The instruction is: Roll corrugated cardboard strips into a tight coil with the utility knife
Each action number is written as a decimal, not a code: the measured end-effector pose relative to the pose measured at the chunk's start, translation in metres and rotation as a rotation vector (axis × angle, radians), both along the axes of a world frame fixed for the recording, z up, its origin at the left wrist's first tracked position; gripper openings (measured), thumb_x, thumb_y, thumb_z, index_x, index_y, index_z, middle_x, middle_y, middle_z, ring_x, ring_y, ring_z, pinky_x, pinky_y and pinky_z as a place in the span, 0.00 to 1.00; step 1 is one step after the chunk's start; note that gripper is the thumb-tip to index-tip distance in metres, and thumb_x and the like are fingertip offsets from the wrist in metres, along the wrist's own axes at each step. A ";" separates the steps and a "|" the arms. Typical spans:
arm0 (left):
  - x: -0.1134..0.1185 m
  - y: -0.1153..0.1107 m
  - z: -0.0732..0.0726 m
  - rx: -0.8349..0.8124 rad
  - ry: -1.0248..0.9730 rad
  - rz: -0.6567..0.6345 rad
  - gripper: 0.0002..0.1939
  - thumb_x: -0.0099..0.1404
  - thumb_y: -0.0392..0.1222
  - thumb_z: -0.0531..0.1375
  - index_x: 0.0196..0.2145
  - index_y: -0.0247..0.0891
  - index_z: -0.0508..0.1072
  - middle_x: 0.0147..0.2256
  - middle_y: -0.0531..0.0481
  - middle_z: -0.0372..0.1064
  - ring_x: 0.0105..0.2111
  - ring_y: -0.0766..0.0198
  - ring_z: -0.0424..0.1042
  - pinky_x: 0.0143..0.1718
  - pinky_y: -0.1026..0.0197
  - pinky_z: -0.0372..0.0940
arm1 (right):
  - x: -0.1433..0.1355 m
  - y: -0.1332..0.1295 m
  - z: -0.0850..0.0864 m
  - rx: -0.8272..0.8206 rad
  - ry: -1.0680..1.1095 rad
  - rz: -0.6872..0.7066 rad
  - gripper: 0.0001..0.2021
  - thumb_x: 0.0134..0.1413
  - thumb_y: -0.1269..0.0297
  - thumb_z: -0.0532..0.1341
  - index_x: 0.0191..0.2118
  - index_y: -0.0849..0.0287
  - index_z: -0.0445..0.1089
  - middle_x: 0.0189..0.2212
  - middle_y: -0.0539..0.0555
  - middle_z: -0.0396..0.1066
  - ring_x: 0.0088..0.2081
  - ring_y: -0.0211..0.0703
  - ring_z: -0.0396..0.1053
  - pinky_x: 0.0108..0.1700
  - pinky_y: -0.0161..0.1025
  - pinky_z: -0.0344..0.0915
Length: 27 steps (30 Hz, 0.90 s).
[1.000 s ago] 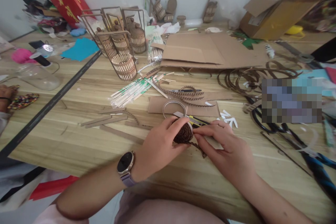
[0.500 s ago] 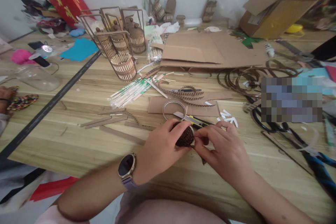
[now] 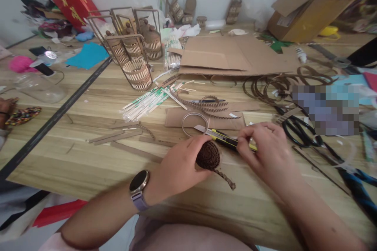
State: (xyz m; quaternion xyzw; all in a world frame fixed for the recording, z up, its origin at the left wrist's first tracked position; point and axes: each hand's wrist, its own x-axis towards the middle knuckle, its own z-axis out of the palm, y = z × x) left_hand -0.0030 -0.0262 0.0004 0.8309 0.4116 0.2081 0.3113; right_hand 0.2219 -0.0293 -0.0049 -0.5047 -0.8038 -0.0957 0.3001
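My left hand [image 3: 179, 160] is wrapped round a tightly wound coil of brown corrugated cardboard strip [image 3: 208, 155]. The strip's loose tail [image 3: 226, 178] hangs from its lower right side. My right hand [image 3: 265, 149] is apart from the coil, its fingers pinched together over the handle end of a yellow and black utility knife [image 3: 220, 138]. Whether anything is between those fingertips is hidden. A pale ring [image 3: 194, 124] lies beyond my left hand, with the knife's blade by its rim. Under them is a flat cardboard piece [image 3: 175, 118].
Basket-like stick-and-cardboard models [image 3: 137, 74] stand at the back left. Wrapped sticks [image 3: 150, 102] and corrugated strips [image 3: 212, 106] lie mid-table. Cardboard sheets [image 3: 218, 55] are behind. Black scissors [image 3: 300, 131] and coiled strips [image 3: 265, 86] lie right. Another person's hand [image 3: 4, 108] shows at the left edge.
My right hand has left the coil and moved right, to above the knife handle. The strip's tail now hangs free. My left hand still holds the coil.
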 end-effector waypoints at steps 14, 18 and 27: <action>-0.002 -0.002 0.000 -0.087 -0.095 0.011 0.33 0.57 0.37 0.69 0.58 0.39 0.61 0.53 0.45 0.70 0.52 0.54 0.71 0.56 0.52 0.66 | 0.067 0.018 0.015 -0.452 0.086 -0.477 0.12 0.42 0.55 0.54 0.30 0.54 0.70 0.32 0.58 0.78 0.35 0.55 0.74 0.38 0.48 0.64; -0.002 -0.001 -0.001 -0.124 -0.105 0.026 0.35 0.57 0.38 0.69 0.59 0.41 0.61 0.54 0.44 0.70 0.53 0.53 0.71 0.56 0.49 0.65 | 0.071 0.021 0.009 -0.338 0.116 -0.406 0.08 0.41 0.60 0.55 0.29 0.53 0.67 0.28 0.56 0.75 0.33 0.52 0.73 0.35 0.44 0.64; -0.002 -0.001 0.002 -0.254 -0.202 0.076 0.35 0.54 0.39 0.71 0.57 0.42 0.63 0.50 0.44 0.73 0.52 0.50 0.72 0.55 0.47 0.66 | 0.076 0.023 -0.006 -0.230 -0.047 -0.358 0.09 0.58 0.62 0.55 0.34 0.54 0.72 0.31 0.58 0.78 0.38 0.57 0.73 0.42 0.51 0.60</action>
